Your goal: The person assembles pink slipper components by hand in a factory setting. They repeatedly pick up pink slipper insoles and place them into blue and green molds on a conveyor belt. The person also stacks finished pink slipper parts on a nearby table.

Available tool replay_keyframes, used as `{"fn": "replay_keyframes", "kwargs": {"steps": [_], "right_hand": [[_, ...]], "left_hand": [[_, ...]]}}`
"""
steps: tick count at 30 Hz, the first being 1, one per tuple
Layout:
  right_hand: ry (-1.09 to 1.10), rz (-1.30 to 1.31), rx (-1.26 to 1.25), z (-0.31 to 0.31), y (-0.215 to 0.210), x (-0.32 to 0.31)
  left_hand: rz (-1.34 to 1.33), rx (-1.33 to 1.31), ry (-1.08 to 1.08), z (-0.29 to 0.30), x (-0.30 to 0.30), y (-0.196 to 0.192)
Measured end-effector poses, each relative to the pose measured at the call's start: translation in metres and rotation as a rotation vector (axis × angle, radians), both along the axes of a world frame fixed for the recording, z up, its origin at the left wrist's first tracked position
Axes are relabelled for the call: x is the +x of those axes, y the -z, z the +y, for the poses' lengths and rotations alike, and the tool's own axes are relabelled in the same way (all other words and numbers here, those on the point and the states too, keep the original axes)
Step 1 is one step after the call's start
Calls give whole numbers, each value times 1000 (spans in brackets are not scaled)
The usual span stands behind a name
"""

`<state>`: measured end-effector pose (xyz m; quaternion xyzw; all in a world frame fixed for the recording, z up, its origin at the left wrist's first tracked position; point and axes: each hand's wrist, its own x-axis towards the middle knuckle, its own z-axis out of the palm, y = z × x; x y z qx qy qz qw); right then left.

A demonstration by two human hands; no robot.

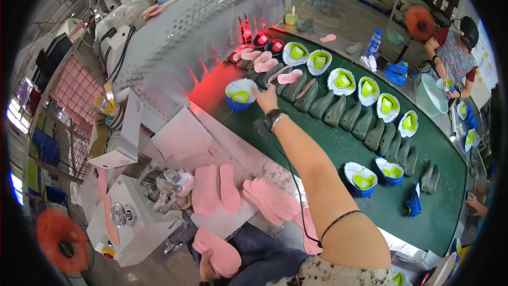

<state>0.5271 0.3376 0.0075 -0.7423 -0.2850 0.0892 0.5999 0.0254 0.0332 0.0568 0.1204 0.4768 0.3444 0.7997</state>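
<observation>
My right hand [266, 99] is stretched far out over the green conveyor belt [317, 140], its fingers closed on the rim of a blue and white shoe upper [241, 103] with a lime-green inside. Low in the view, my left hand [207, 269] grips a small stack of pink insoles [218, 251] near my lap. Beyond my right hand, a row of dark green shoe lasts [334, 111] runs along the belt, with pink insoles [290, 77] lying on several at the far end. More white and lime uppers [342, 81] line the belt's far side.
Red light glows at the machine tunnel [211, 79] on the left. A white machine [135, 222] with a dial stands near my left, beside pink insole sheets [272, 198] on the bench. Across the belt, a co-worker [456, 53] handles an upper near a blue bottle [373, 42].
</observation>
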Motion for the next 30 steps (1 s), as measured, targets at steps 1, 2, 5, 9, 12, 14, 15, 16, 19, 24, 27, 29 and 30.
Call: {"fn": "replay_keyframes", "kwargs": {"steps": [1,2,5,9,12,14,15,16,19,24,27,29,30], "right_hand": [[-59,-68,34,-8,-1,-21],[-213,-18,80,-22,-10,-57],[-864,345,-52,-128,-45,-160],[-1134,134,-201,-271,-39,-251],[-1075,70,-382,-316,-55,-284],[-977,94,-353,-330,-57,-299],[-961,145,-355,-331,-59,-300],[-959,192,-352,-328,-62,-302],[-867,189,-319,-313,-47,-303],[-790,527,-141,-233,-46,-287],[-706,147,-270,-169,-46,-306],[-514,69,-207,-131,-17,-310],[-619,204,-260,-129,-29,-316]], "left_hand": [[8,8,-5,-2,-3,1],[14,14,-23,-5,-7,3],[-12,-17,-2,-10,-12,14],[-141,-83,102,-4,-4,17],[-120,5,81,-5,-5,25],[-107,104,67,-8,-8,35],[-98,116,90,-8,-2,19],[-34,117,95,-8,-3,26],[-97,18,69,-7,-13,38],[-291,-129,14,-40,-51,10],[-334,-47,110,-58,-68,7],[-319,-89,177,-61,-67,7],[-305,-96,179,-64,-71,10]]}}
